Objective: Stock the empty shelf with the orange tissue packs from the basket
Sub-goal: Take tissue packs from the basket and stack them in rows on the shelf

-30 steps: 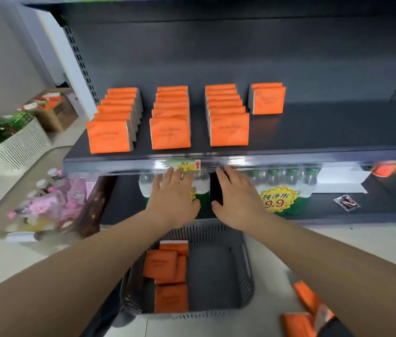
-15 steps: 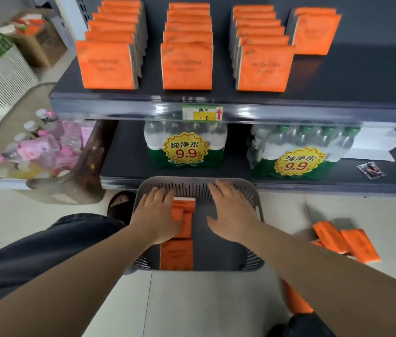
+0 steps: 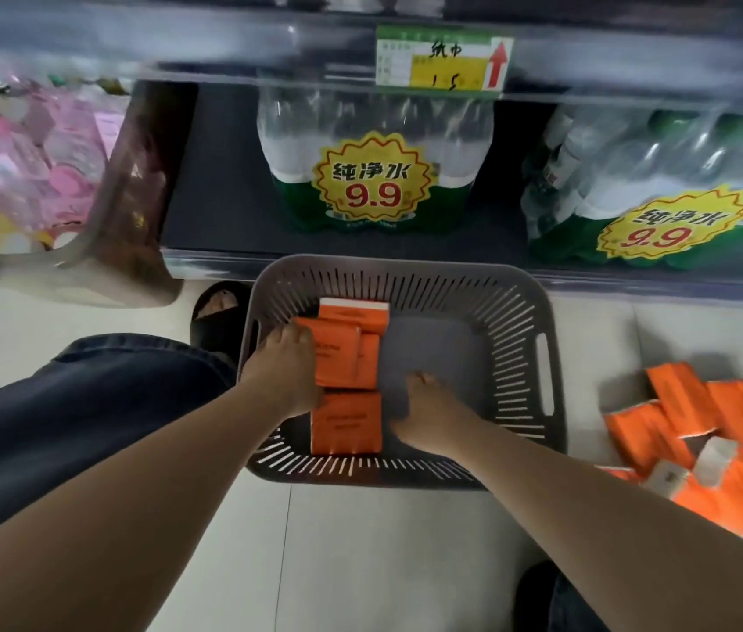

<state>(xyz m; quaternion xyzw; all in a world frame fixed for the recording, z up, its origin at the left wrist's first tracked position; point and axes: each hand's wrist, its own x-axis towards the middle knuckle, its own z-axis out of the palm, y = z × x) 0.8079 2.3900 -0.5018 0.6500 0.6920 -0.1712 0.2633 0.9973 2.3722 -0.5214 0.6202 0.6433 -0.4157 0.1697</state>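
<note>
The grey slatted basket (image 3: 515, 321) sits on the floor in front of the shelving. Several orange tissue packs lie in its left half: a stack at the back (image 3: 353, 314) and one flat pack near the front (image 3: 345, 424). My left hand (image 3: 280, 374) reaches into the basket and grips the top pack (image 3: 337, 353) of the stack by its left edge. My right hand (image 3: 426, 410) is lower in the basket, fingers pointing down at the bare floor just right of the near pack, with nothing seen in it. Only the front rail and price tag (image 3: 444, 57) of the upper shelf show.
Bottled water packs (image 3: 374, 175) with 9.9 stickers fill the bottom shelf behind the basket. A loose heap of orange packs (image 3: 697, 431) lies on the floor to the right. A brown bin (image 3: 132, 212) of pink items stands at the left. My knee and sandalled foot (image 3: 219, 317) are beside the basket.
My view has dropped from the stocked shelf to the basket. Both hands came down from the shelf edge into the basket, and the left hand has taken hold of a pack.
</note>
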